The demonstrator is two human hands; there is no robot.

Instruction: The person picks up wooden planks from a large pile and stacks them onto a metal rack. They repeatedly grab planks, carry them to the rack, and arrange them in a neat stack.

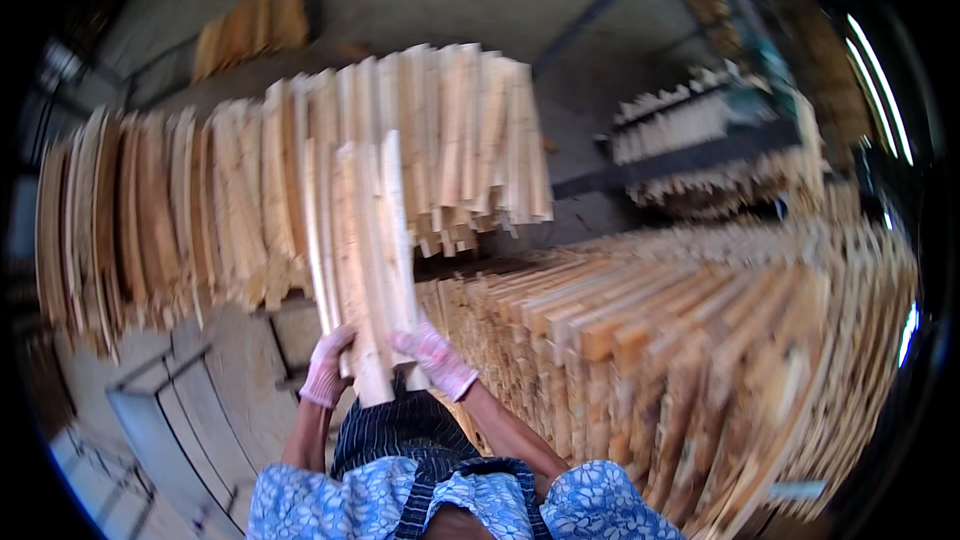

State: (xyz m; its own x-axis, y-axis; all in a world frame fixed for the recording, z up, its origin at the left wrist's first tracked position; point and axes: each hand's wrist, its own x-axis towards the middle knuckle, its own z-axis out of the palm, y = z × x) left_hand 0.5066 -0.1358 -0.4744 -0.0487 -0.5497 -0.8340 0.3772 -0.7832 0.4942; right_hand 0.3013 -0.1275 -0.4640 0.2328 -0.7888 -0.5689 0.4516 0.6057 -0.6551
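Note:
Several long, pale wooden slats [362, 270] are bundled between my two gloved hands in front of my apron. My left hand [325, 368] grips the bundle's near left side, its fingers wrapped round the edge. On the right side, my right hand [434, 358] is closed against the slats near the same end. The slats point away from me, and their far ends overlap a long row of stacked slats [235, 180]. One slat's near end sticks out below my hands. Blur softens the slat edges.
To my right rises a large stack of wooden slats [620, 330], their ends toward me. A metal frame [185, 420] stands low at the left. Farther off are another slat pile [252, 35], a loaded rack [680, 125] and a dark metal beam [690, 157].

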